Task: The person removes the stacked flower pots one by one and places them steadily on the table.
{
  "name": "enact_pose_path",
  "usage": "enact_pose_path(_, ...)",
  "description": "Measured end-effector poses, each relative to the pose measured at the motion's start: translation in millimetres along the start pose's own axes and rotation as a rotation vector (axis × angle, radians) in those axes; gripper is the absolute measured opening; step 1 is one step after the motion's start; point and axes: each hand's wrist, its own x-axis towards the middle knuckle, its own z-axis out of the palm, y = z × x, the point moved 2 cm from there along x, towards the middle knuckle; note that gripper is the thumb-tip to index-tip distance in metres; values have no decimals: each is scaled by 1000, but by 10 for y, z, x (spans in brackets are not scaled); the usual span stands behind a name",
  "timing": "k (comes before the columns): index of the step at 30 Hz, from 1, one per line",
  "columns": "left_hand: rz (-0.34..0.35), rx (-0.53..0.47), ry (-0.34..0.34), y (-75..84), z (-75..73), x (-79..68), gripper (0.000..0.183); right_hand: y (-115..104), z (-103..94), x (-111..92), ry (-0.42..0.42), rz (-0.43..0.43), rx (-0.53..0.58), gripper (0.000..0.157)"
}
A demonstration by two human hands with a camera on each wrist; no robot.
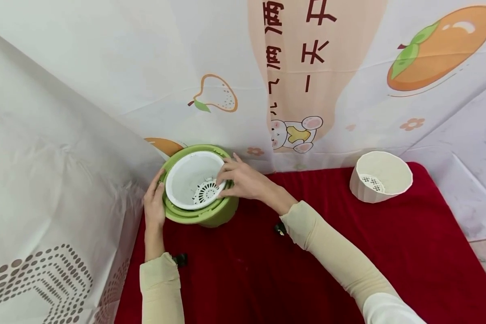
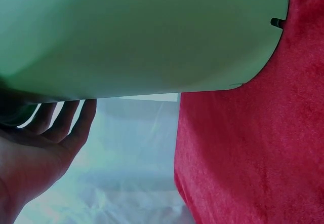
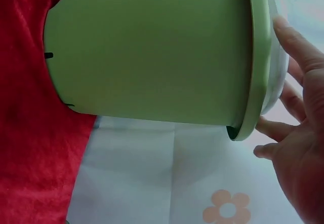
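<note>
On red cloth (image 1: 243,274), between the hands, stands a green pot (image 1: 222,216); the left hand (image 1: 155,204), fingers extended, touches its rim, while the right hand (image 1: 248,180) pinches the nested white basket (image 1: 182,180).

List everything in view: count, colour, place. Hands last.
Green pot: at least 1 (may be nested), green, left on cloth
White pot: 1, white, inside the green pot, slotted base
Cream pot: 1, cream, right on cloth, perforated base
Cloth: 1, red, under the pots
Backdrop: count of sheets unclear, mostly white, behind and left of cloth
Fruit prints: 3, orange or yellow, backdrop
Animal print: 1, white and pink, backdrop centre
Flower prints: 2, orange-pink, backdrop
Heart print: 1, peach, backdrop
Lettering: 2 columns, dark red, upper backdrop
Dot patterns: 2, brown, lower left backdrop
Wrist devices: 2, black, one per wrist
Sleeves: 2, beige (right partly white), one per forearm
Left hand: 1, bare, at green pot's left rim
Right hand: 1, bare, on white pot's right rim
</note>
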Motion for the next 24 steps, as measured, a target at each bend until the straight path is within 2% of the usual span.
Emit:
enact_pose_path(4,-7,12,9,-18,0,14,41,1,22,-18,57,4,15,25)
enact_pose_path(13,4,13,8,-34,10,18,41,-14,71,-53,126,49,24,23)
enact_pose_path(19,7,14,4,-29,8,27,41,-35,87,-64,168,37,52,24)
enact_pose_path(24,-20,3,-5,14,2,28,41,-52,79,-61,230,-8,87,23)
